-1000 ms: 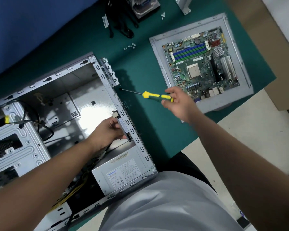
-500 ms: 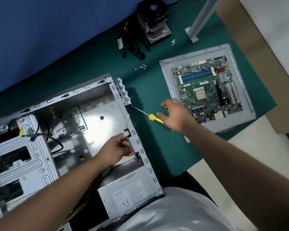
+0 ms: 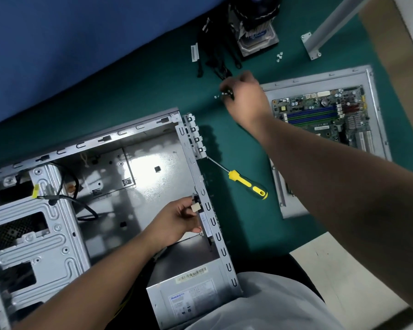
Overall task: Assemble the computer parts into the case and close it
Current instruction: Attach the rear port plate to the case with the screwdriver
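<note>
The open grey computer case (image 3: 153,129) lies on its side on the green mat, with the power supply (image 3: 188,296) in its near corner. My left hand (image 3: 177,222) holds a small part (image 3: 196,207) against the inside of the case's rear wall. My right hand (image 3: 243,91) reaches over a small pile of screws (image 3: 221,95) on the mat, fingers curled down onto them. The yellow-handled screwdriver (image 3: 247,184) lies on the mat beside the case. The motherboard (image 3: 324,115) rests on a grey panel (image 3: 320,77) at the right.
A CPU cooler (image 3: 255,32) and black cables (image 3: 215,63) lie at the back of the mat. A few more screws (image 3: 279,56) sit near a grey metal post (image 3: 320,36). Cardboard (image 3: 396,44) lies at the far right. The drive cage (image 3: 29,229) fills the case's left side.
My right hand let go of the screwdriver, which now lies on the mat, and moved up to the pile of screws. My left hand stayed on the part at the case wall.
</note>
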